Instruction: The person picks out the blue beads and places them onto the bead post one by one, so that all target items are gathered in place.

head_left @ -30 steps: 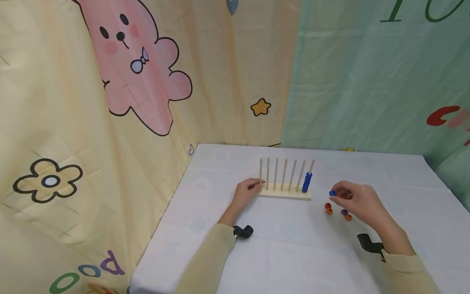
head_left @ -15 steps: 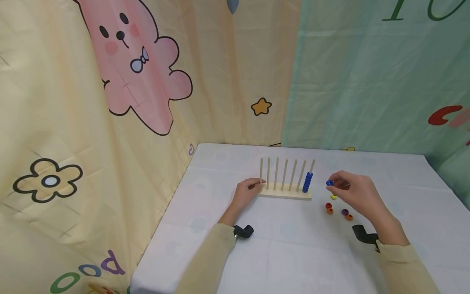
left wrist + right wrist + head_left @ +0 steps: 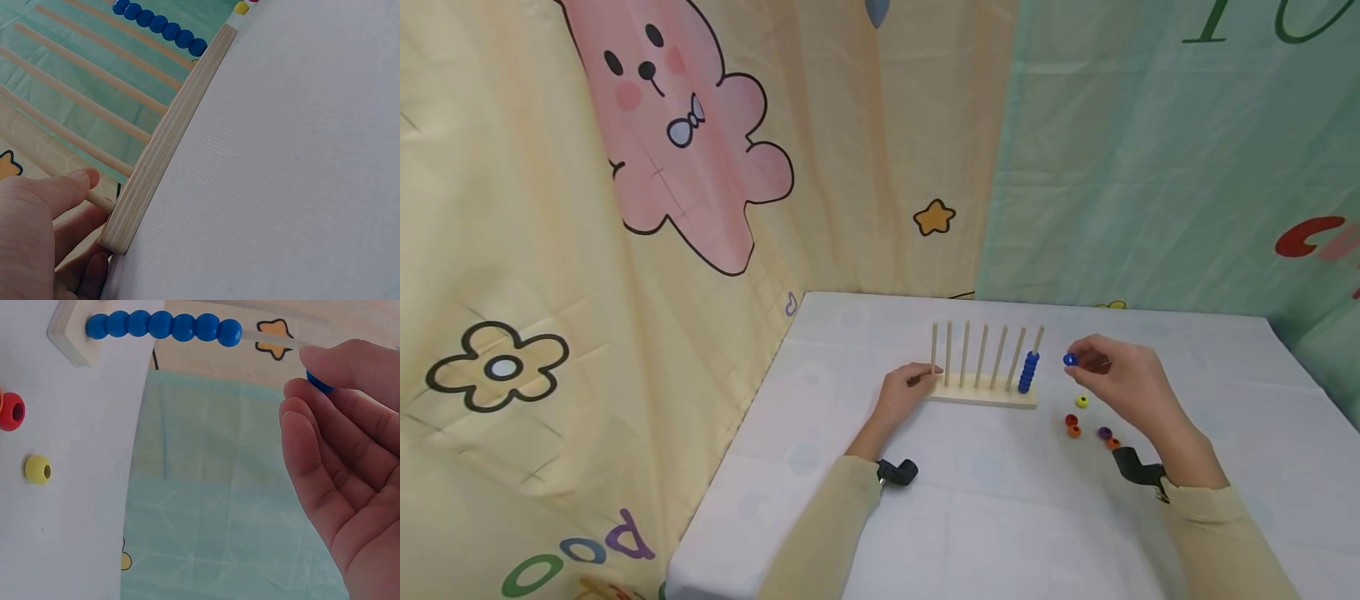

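A wooden bead rack [image 3: 981, 396] with a row of upright pegs stands on the white-covered table. Its right-most peg carries a stack of several blue beads [image 3: 1027, 375]; bare wood shows at that peg's top. My left hand [image 3: 904, 396] holds the rack's left end, thumb and fingers around the end peg, as the left wrist view shows. My right hand [image 3: 1131, 379] pinches a single blue bead [image 3: 1071, 360] between thumb and fingertips, raised just right of the stack. In the right wrist view the thumb covers most of this bead [image 3: 318, 382], which is close to the peg's tip.
Loose beads lie right of the rack: a yellow bead [image 3: 1082, 402], a red bead [image 3: 1071, 420] beside an orange bead [image 3: 1074, 432], and a purple bead [image 3: 1105, 433] by another orange bead [image 3: 1113, 443]. Printed curtains [image 3: 880, 150] hang behind the table.
My right hand has risen and shifted slightly left with the blue bead, closer to the stacked peg. The yellow bead has come into view beneath it. My left hand has stayed still.
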Demonstrator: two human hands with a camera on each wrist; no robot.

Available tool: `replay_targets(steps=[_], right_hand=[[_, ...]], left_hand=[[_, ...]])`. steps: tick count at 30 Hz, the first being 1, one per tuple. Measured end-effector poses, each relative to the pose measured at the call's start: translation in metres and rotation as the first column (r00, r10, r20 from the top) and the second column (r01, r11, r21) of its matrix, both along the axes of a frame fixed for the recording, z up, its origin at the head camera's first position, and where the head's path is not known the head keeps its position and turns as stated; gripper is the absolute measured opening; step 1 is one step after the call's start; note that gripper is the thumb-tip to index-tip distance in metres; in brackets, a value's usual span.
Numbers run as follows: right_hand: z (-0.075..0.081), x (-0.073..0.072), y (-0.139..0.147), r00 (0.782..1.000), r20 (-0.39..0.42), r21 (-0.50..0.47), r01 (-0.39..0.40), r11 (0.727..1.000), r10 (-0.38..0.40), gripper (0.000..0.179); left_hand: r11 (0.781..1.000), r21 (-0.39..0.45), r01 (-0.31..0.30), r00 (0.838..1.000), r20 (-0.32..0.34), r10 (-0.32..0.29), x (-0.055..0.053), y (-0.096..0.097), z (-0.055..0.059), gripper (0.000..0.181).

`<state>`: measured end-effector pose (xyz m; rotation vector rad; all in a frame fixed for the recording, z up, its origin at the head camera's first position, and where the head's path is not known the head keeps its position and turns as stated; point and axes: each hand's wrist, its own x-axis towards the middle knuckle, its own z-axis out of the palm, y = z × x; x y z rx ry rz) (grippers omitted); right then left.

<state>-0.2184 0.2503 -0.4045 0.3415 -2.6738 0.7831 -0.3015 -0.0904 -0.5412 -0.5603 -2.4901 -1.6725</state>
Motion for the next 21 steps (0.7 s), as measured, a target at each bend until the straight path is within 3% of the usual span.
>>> replay_targets(steps=[21], right_hand=[[0.011,-0.012,-0.006,0.997,-0.075,-0.031,-0.036,0.999,0.033,0.022]], left_hand=[[1.0,0.001,-0.021,1.0,0.002,0.021,0.0,0.001,0.003,0.021]])
